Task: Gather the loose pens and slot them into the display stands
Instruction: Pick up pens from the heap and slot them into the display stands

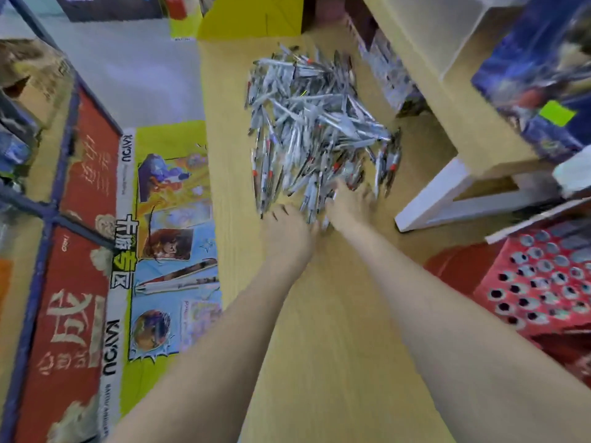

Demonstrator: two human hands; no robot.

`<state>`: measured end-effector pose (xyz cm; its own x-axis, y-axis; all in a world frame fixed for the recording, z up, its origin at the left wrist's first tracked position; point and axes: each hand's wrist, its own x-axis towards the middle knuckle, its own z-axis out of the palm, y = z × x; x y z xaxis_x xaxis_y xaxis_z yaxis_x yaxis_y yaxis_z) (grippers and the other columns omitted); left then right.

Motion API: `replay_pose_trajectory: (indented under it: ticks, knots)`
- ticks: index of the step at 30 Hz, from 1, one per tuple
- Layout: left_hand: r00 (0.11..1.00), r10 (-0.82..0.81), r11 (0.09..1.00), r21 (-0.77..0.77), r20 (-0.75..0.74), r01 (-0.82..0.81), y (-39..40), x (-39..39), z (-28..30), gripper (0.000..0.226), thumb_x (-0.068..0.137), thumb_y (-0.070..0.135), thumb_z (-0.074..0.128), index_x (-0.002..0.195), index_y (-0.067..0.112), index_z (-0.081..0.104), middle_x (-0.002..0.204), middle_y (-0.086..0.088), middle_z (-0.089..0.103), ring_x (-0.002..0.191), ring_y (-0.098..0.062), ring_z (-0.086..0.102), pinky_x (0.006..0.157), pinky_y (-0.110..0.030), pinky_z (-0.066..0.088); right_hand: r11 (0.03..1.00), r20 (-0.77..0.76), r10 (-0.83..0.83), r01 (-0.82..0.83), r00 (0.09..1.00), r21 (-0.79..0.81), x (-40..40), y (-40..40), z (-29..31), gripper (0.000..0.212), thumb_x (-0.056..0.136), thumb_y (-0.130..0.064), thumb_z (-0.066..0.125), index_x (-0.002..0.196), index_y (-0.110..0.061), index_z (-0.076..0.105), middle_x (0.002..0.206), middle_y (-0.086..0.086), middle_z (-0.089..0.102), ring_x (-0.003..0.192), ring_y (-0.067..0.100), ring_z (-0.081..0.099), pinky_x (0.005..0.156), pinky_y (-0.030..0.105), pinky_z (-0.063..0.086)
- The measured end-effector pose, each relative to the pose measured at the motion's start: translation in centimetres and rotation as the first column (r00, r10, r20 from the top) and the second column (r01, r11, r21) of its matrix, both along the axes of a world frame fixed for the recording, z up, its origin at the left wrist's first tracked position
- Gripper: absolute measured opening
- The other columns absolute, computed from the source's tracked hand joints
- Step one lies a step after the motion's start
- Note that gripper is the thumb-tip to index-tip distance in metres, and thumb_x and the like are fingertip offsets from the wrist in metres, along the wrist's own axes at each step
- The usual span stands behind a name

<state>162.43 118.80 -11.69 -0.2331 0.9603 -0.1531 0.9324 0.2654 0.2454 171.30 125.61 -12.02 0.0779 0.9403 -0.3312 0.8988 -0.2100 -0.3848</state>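
Pens (315,123) are lying in a grey heap on a pale wooden shelf (335,330), with a red holed stand (540,282) sitting to the right and grey floor showing at far left. Both hands are reaching into the heap's near edge: the left hand (287,233) and right hand (350,206) are touching pens, their grip too blurred to tell. A poster (172,238) below the shelf edge is reading "KAYOU".

pens (315,123) lie heaped on the tabletop (323,330); both hands (289,233) touch the heap's near edge; stand (540,279) at right.
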Motion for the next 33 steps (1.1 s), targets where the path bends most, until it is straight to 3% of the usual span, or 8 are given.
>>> replay_pose_trajectory:
  ticks: [4,10,13,18,22,24,28,33]
  knots:
    - [0.998,0.058,0.998,-0.005,-0.003,-0.058,3.2,0.6,-1.6,0.041,0.095,0.027,0.046,0.125,0.001,0.039,0.131,-0.018,0.042,0.121,-0.032,0.039,0.096,-0.035,0.035,0.997,0.056,-0.077,0.076,0.995,0.027,0.5,-0.5,0.2,0.042,0.092,-0.007,0.050,0.130,-0.015,0.034,0.146,0.023,0.017,0.121,0.042,0.036,0.093,0.047,0.042]
    - [0.962,-0.260,0.965,-0.064,-0.089,0.255,1.1,-0.8,-0.8,0.034,0.098,0.007,0.033,0.129,-0.005,0.039,0.126,-0.018,0.045,0.116,-0.030,0.046,0.090,-0.032,0.040,0.998,0.066,0.057,-0.057,0.996,0.004,2.9,-8.4,1.1,0.036,0.085,0.000,0.057,0.116,-0.006,0.039,0.126,0.015,0.033,0.108,0.033,0.042,0.081,0.038,0.039]
    - [0.966,-0.137,0.973,-0.151,0.221,0.173,-3.0,-2.0,1.1,0.029,0.100,0.011,0.035,0.124,-0.003,0.042,0.122,-0.020,0.046,0.114,-0.034,0.047,0.087,-0.035,0.039,0.995,0.057,0.095,-0.097,0.994,0.027,3.8,-11.6,1.3,0.028,0.086,0.002,0.052,0.111,-0.005,0.040,0.117,0.014,0.038,0.088,0.031,0.049,0.067,0.033,0.035]
    - [0.696,0.135,0.969,-0.240,0.705,0.055,-8.8,-3.7,2.4,0.011,0.097,0.015,0.041,0.089,0.009,0.036,0.074,-0.001,0.042,0.065,-0.017,0.047,0.048,-0.018,0.033,0.976,-0.168,-0.199,0.211,0.965,0.053,3.3,-11.8,1.8,0.020,0.093,-0.012,0.047,0.109,-0.008,0.037,0.107,0.013,0.050,0.077,0.025,0.048,0.061,0.033,0.037]
    - [0.562,0.250,0.963,-0.261,0.788,-0.062,-10.3,-4.6,1.9,0.014,0.095,0.013,0.044,0.082,0.014,0.039,0.070,0.000,0.040,0.060,-0.012,0.039,0.048,-0.019,0.032,0.988,-0.024,-0.155,0.154,0.988,-0.021,1.6,-10.4,1.6,0.029,0.094,-0.036,0.050,0.105,-0.011,0.041,0.086,0.005,0.053,0.075,0.026,0.053,0.060,0.033,0.039]
    - [0.572,0.238,0.970,-0.222,0.785,-0.099,-10.7,-4.7,1.7,0.006,0.093,0.015,0.050,0.091,0.012,0.045,0.074,0.001,0.045,0.063,-0.011,0.042,0.051,-0.018,0.034,0.991,0.020,-0.090,0.092,0.996,-0.096,1.3,-10.2,1.5,0.023,0.093,-0.034,0.050,0.084,-0.014,0.045,0.078,0.006,0.056,0.073,0.026,0.056,0.054,0.029,0.036]
    - [0.611,0.192,0.981,-0.126,0.768,-0.150,-11.7,-4.1,1.5,0.011,0.090,0.020,0.059,0.092,0.013,0.050,0.075,0.004,0.048,0.066,-0.011,0.044,0.051,-0.012,0.035,0.979,-0.130,-0.155,0.135,0.979,-0.154,2.1,-12.8,2.5,0.031,0.084,-0.023,0.056,0.061,-0.014,0.039,0.059,0.001,0.043,0.060,0.024,0.044,0.047,0.028,0.026]
    - [0.412,0.394,0.869,-0.186,0.822,-0.459,-12.5,-3.6,0.9,0.014,0.096,0.016,0.045,0.083,0.011,0.046,0.064,0.000,0.038,0.056,-0.015,0.035,0.051,-0.027,0.027,0.990,-0.172,0.043,-0.065,0.984,-0.125,1.1,-17.0,2.3,0.013,0.088,-0.026,0.056,0.090,-0.014,0.051,0.082,0.005,0.055,0.076,0.028,0.053,0.061,0.033,0.038]
